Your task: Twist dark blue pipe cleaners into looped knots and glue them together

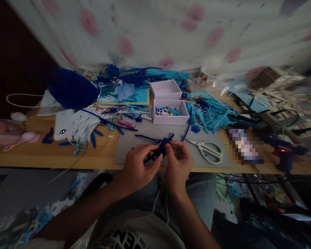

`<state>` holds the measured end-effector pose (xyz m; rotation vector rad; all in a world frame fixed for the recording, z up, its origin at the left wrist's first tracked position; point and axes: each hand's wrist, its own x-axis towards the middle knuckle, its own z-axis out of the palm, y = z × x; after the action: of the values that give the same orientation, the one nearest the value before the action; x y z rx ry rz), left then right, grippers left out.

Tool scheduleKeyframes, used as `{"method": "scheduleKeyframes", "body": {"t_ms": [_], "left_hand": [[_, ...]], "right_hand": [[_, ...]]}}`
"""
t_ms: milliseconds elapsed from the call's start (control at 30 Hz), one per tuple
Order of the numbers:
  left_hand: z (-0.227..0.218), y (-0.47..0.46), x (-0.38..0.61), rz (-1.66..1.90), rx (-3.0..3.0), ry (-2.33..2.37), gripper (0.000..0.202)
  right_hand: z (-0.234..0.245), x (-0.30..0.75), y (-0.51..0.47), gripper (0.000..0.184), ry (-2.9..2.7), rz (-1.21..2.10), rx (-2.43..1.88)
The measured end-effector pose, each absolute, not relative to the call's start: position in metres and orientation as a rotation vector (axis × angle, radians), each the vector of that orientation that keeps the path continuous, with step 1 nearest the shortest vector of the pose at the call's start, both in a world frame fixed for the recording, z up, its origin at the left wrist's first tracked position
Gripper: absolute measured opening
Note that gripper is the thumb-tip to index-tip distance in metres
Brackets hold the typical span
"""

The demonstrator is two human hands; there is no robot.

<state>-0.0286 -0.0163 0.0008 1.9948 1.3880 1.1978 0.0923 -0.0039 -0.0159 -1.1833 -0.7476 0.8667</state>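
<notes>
Above the grey mat (124, 148), a small dark blue pipe cleaner ornament (163, 141) sits between my two hands. It has a shiny silvery bit on top and thin stems sticking out. My left hand (141, 164) pinches it from the left with thumb and fingers. From the right, my right hand (178, 160) grips it between thumb and curled fingers. My fingertips hide part of the piece. One loose dark blue pipe cleaner (188, 124) stands out behind my right hand. Just right of that hand lie scissors (209, 150) with pale green handles.
Behind the mat are a white box with beads (170, 121) and another white box (166, 87). Turquoise pipe cleaner pieces (212, 114) lie right of them, white ones (85, 126) left. A phone (245, 145) and a glue gun (285, 152) lie at the right.
</notes>
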Motion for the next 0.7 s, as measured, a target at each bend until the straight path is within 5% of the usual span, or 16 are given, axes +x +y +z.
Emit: {"method": "scheduleKeyframes", "body": {"t_ms": [700], "left_hand": [[-0.006, -0.005, -0.046, 1.171, 2.177, 1.313, 0.025]], "right_hand": [[-0.006, 0.123, 0.0, 0.025, -0.815, 1.294, -1.126]]}}
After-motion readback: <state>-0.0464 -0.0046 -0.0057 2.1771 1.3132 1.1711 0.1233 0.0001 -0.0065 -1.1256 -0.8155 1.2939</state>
